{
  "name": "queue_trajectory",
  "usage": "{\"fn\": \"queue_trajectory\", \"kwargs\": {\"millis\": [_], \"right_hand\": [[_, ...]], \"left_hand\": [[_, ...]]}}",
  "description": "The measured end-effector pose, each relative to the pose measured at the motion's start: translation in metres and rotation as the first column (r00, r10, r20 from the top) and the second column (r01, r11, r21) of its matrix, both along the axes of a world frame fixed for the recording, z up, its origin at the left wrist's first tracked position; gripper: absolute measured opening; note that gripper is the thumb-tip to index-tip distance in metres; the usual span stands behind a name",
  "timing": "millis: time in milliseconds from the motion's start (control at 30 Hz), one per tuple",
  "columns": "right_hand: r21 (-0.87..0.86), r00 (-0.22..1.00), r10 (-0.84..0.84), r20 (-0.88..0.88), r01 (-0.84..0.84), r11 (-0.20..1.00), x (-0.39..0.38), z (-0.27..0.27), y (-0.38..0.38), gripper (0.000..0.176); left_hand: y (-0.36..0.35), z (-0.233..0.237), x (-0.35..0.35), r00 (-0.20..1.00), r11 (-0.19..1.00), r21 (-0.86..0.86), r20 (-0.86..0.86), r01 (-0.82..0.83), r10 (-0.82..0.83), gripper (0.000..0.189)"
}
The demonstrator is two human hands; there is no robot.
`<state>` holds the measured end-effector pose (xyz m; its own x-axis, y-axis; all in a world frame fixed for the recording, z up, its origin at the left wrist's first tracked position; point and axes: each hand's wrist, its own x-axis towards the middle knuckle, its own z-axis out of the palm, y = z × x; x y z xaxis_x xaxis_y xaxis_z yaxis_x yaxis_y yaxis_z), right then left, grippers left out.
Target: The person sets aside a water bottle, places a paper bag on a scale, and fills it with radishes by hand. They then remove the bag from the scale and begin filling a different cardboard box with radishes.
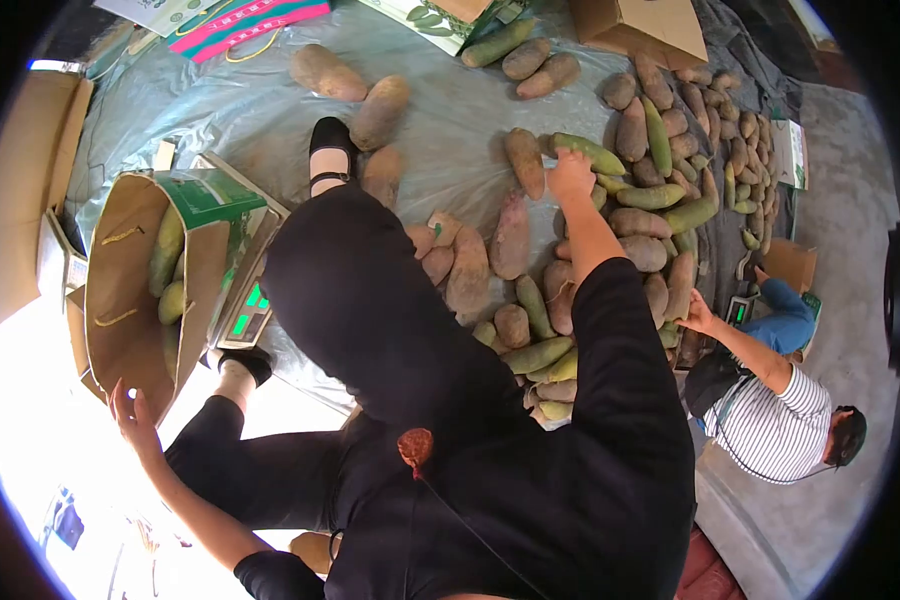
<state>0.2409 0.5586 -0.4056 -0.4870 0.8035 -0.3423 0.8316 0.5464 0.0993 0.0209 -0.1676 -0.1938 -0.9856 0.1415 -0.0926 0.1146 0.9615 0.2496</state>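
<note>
My right hand (570, 180) reaches out to the pile, its fingers closed on the left end of a green radish (598, 155). Just left of that hand lies a reddish-brown radish (524, 162). At the far left my left hand (137, 418) is empty, with fingers spread beside the lower edge of a cardboard gift bag (205, 290). The open bag lies tilted on a scale (248, 318) with a green display. Inside it are green radishes (166, 252).
Many radishes (645, 222) lie on a plastic sheet (440, 120). Boxes (645, 28) and a pink bag (250, 27) stand at the top. At the right, another person in a striped shirt (770, 425) reaches to the pile. My shoe (332, 150) is beside loose radishes.
</note>
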Motion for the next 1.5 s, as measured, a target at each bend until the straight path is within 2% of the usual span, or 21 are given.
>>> {"fn": "queue_trajectory", "kwargs": {"millis": [33,67,133,233,333,400,433,567,667,767,933,1000,1033,1067,1100,1133,1167,1267,1400,1467,1500], "right_hand": [[0.036,0.994,0.025,0.104,-0.028,0.999,-0.002,-0.003,0.010,0.040],[0.033,0.994,0.028,0.108,-0.032,0.999,-0.004,-0.006,0.018,0.040],[0.050,0.966,0.105,0.237,-0.121,0.991,-0.007,-0.013,0.032,0.039],[0.055,0.953,0.167,0.253,-0.186,0.981,-0.012,-0.019,0.042,0.038],[0.046,0.929,0.209,0.306,-0.234,0.971,-0.019,-0.028,0.051,0.042],[0.043,0.931,0.230,0.282,-0.251,0.967,-0.019,-0.036,0.055,0.046],[0.042,0.934,0.252,0.254,-0.271,0.962,-0.018,-0.040,0.056,0.049],[0.110,0.918,0.304,0.255,-0.340,0.934,-0.010,-0.052,0.049,0.055],[0.033,0.901,0.288,0.326,-0.315,0.948,-0.003,-0.046,0.038,0.048],[0.019,0.817,0.365,0.447,-0.416,0.909,0.011,-0.046,0.023,0.033],[0.003,0.847,0.365,0.386,-0.397,0.918,0.052,-0.034,0.003,0.030],[0.019,0.976,0.069,0.209,-0.075,0.997,0.062,-0.029,0.006,0.033],[0.128,0.994,-0.108,-0.012,0.108,0.986,0.074,-0.044,0.013,0.043],[0.129,0.994,-0.107,-0.010,0.108,0.986,0.075,-0.045,0.020,0.043],[0.040,0.923,-0.359,-0.137,0.367,0.929,0.074,-0.047,0.027,0.048],[-0.079,0.774,-0.588,-0.237,0.588,0.805,0.073,-0.049,0.035,0.053],[-0.110,0.766,-0.602,-0.225,0.594,0.797,0.078,-0.060,0.045,0.065],[-0.092,0.756,-0.632,-0.170,0.626,0.774,0.068,-0.072,0.054,0.076],[-0.071,0.671,-0.732,-0.120,0.729,0.681,0.049,-0.069,0.053,0.080],[-0.199,0.600,-0.784,-0.159,0.758,0.621,0.043,-0.063,0.054,0.080],[-0.198,0.601,-0.784,-0.156,0.758,0.621,0.046,-0.075,0.054,0.080]], "left_hand": [[-0.001,0.000,0.000,0.999,0.998,-0.065,-0.050,0.018,-0.021,0.040],[-0.002,0.000,0.000,0.994,0.991,-0.132,-0.097,0.033,-0.046,0.040],[-0.003,-0.001,0.000,0.996,0.997,-0.081,-0.085,-0.014,0.007,0.040],[0.000,0.000,0.001,0.993,0.987,-0.155,-0.115,-0.041,0.023,0.040],[-0.005,-0.002,0.001,0.994,0.990,-0.130,-0.106,-0.047,0.034,0.039],[-0.014,-0.004,-0.002,0.994,0.992,-0.127,-0.101,0.026,-0.039,0.037],[-0.021,-0.008,-0.005,0.991,0.996,-0.056,-0.106,0.074,-0.079,0.036],[-0.032,-0.016,-0.010,0.994,0.998,-0.028,-0.092,0.057,-0.059,0.036],[-0.026,-0.013,-0.011,0.986,0.989,-0.075,-0.096,0.126,-0.133,0.037],[-0.022,-0.015,-0.011,0.991,0.995,-0.015,-0.087,0.102,-0.103,0.038],[-0.018,-0.011,-0.008,0.990,0.996,-0.023,-0.109,0.088,-0.090,0.037],[-0.028,-0.013,-0.011,0.988,0.995,-0.045,-0.123,0.088,-0.093,0.038],[-0.033,-0.015,-0.012,0.986,0.994,-0.065,-0.140,0.087,-0.095,0.038],[-0.035,-0.015,-0.013,0.986,0.994,-0.064,-0.137,0.086,-0.095,0.038],[-0.038,-0.015,-0.014,0.984,0.993,-0.076,-0.144,0.095,-0.105,0.038],[-0.040,-0.015,-0.014,0.982,0.991,-0.087,-0.151,0.102,-0.115,0.038],[-0.039,-0.014,-0.014,0.982,0.991,-0.089,-0.151,0.101,-0.114,0.038],[-0.031,-0.011,-0.011,0.983,0.993,-0.059,-0.142,0.105,-0.112,0.038],[-0.018,-0.007,-0.007,0.988,0.995,-0.082,-0.132,0.065,-0.075,0.037],[-0.016,-0.007,-0.008,0.990,0.995,-0.084,-0.125,0.055,-0.066,0.037],[-0.015,-0.007,-0.008,0.989,0.993,-0.095,-0.127,0.067,-0.079,0.036]]}}
